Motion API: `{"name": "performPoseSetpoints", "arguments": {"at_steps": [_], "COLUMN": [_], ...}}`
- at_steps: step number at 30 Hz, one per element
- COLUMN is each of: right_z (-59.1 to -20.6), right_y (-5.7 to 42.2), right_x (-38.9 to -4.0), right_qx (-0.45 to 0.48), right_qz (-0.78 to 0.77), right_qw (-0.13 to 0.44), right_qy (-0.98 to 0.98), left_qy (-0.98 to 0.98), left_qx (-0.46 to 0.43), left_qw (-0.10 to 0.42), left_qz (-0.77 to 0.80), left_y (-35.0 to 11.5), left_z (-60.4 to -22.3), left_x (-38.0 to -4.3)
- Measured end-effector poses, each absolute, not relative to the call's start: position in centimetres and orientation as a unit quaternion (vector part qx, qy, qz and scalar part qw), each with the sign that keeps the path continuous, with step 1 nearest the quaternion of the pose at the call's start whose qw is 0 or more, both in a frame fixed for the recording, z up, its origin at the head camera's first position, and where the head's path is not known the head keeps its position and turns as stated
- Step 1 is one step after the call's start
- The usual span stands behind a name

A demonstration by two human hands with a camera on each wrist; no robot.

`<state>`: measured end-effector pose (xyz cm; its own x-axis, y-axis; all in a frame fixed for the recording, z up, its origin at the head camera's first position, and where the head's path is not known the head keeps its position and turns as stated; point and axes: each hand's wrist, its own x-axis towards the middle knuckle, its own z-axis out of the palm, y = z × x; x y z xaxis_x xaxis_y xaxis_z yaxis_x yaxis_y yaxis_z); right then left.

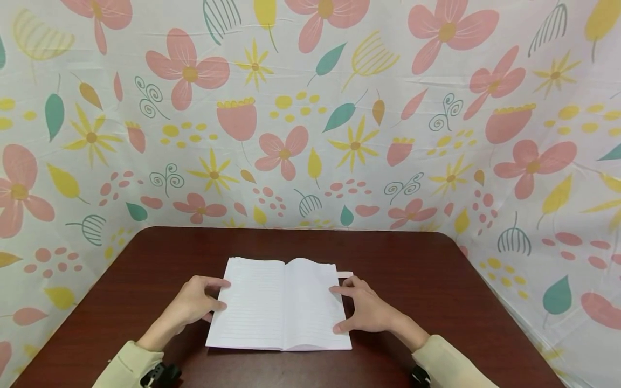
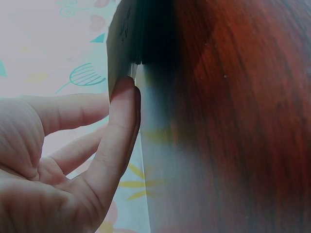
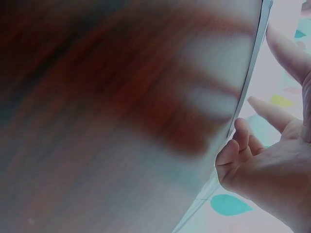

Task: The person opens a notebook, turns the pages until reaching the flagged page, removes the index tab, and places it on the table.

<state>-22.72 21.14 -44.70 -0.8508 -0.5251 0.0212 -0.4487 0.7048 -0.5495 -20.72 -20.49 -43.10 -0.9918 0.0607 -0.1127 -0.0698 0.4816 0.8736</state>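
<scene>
Notebook (image 1: pixel 249 307) lay spread at a double page on the dark reddish-brown bench (image 1: pixel 291 243), near the middle, slightly left of centre, spine running away from the person. Pages white; ruled lines showed clearly on the left page, fainter on the right. Right page bowed up beside the gutter and along its near edge. Thin shadow under the near-left edge; couldn't tell if that side sat fully flat. Left grip (image 1: pixel 191 302) was closed on the notebook's left edge: thumb and index on top, a little apart, at least one finger underneath per the left wrist view. Dark marks showed on the notebook face in that view, too blurred to read. Right grip (image 1: pixel 368 310) was spread wide at the right edge: thumb and index rested on the right page, well apart, remaining fingers bent beside the edge. Couldn't tell if any of those went under it. White strip (image 1: pixel 345 274) stuck out past the upper right edge, just beside the right fingers. Pale sleeves (image 1: pixel 127 366) on both arms, black wrist device (image 1: pixel 160 373) at each cuff. Behind the bench: white cloth (image 1: pixel 310 91), pink, yellow and teal flower-and-leaf print, wrapping round both sides.
</scene>
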Motion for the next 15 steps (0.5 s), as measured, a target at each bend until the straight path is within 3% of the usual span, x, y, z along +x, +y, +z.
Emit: {"name": "performPoseSetpoints", "arguments": {"at_steps": [15], "right_z": [-44.69], "right_y": [20.17], "right_x": [-22.96], "right_qx": [-0.278], "right_qz": [-0.266], "right_qw": [0.058], "right_qy": [0.921], "left_qy": [0.856], "left_qx": [-0.005], "left_qw": [0.065], "left_qz": [0.512], "left_y": [-20.5], "left_z": [-43.0], "left_x": [-20.65]}}
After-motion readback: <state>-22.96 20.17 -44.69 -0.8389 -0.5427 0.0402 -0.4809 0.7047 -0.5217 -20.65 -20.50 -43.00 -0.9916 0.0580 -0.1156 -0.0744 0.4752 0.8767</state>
